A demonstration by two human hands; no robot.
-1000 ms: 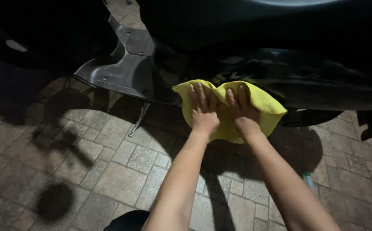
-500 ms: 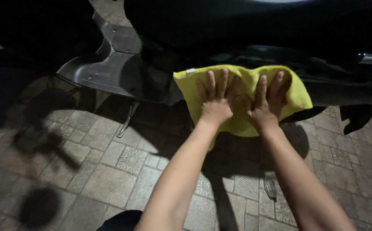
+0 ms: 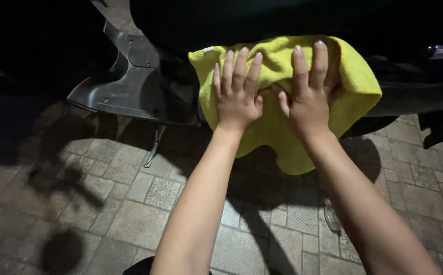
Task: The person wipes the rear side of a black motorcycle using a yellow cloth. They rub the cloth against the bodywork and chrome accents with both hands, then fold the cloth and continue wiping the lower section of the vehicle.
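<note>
Yellow cloth (image 3: 282, 102): spread against the dark scooter body (image 3: 262, 20) above the paved floor (image 3: 130, 214). Left hand (image 3: 237, 94) and right hand (image 3: 310, 91): flat, fingers apart, pressing, gripping nothing. Step: wiping. Even pressure needed.

Both bare forearms are reaching up from the bottom edge of the view, running nearly parallel and angling slightly toward each other. The left hand (image 3: 237, 94) is lying flat, palm down, its fingers (image 3: 241, 66) stretched straight and held close together, pointing away from the body. The right hand (image 3: 310, 94) is lying flat just beside it, fingers spread a little wider, its thumb nearly touching the left thumb. Both wrists are staying straight.
</note>
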